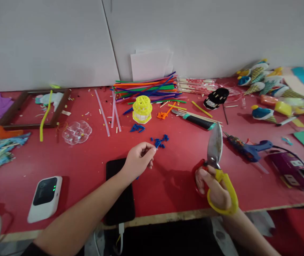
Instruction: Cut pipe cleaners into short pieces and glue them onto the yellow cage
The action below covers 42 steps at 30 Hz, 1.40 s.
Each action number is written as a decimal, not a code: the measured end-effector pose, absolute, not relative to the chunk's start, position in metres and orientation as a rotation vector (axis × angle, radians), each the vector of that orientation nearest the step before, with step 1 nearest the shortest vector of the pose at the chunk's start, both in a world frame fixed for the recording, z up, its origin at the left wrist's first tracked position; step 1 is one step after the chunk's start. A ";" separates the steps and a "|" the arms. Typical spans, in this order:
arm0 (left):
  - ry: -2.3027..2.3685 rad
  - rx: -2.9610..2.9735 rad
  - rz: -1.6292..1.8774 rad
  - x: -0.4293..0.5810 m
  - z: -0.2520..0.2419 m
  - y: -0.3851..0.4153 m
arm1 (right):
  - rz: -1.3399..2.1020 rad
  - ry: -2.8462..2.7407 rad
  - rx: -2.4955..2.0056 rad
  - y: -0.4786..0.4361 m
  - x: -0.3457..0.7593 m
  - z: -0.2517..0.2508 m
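Observation:
My left hand (139, 159) hovers over the red table (168, 185), fingers pinched on a short blue straw piece (157, 143). Just beyond it lie several small blue straw bits (160, 139), and another blue pile (137, 128) sits farther back. My right hand (216, 190) grips yellow-and-red-handled scissors (216, 156), blades closed and pointing up. A yellow straw-built round model (142, 108) stands behind the blue bits. A bundle of coloured straws (146, 89) lies at the back against the wall.
A black phone (120, 192) lies under my left forearm, a white router (45, 197) at front left. A blue glue gun (250, 147), utility knife (194, 120), wooden frame (32, 106), clear plastic tray (76, 132), orange bits (162, 114) and toy ice-cream cones (261, 78) surround the area.

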<state>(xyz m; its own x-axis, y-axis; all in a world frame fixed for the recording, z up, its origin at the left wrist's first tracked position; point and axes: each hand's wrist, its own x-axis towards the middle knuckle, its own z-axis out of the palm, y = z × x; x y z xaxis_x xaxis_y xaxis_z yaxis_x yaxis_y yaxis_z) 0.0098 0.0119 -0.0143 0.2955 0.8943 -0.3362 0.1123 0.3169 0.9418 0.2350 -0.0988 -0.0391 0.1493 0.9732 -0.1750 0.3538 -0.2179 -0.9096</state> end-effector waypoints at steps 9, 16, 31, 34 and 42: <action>1.119 1.134 0.779 0.009 -0.017 0.010 | 1.066 -1.115 -1.626 -0.101 0.238 -0.052; 1.100 1.122 0.799 0.007 -0.021 0.011 | 1.007 -1.139 -1.619 -0.100 0.239 -0.056; 1.079 1.120 0.770 0.004 -0.028 0.012 | 0.894 -1.019 -1.599 -0.089 0.226 -0.042; 1.082 1.129 0.757 0.004 -0.029 0.013 | 0.843 -0.996 -1.588 -0.088 0.224 -0.046; 1.096 1.138 0.747 0.008 -0.026 0.012 | 0.890 -0.967 -1.506 -0.086 0.222 -0.045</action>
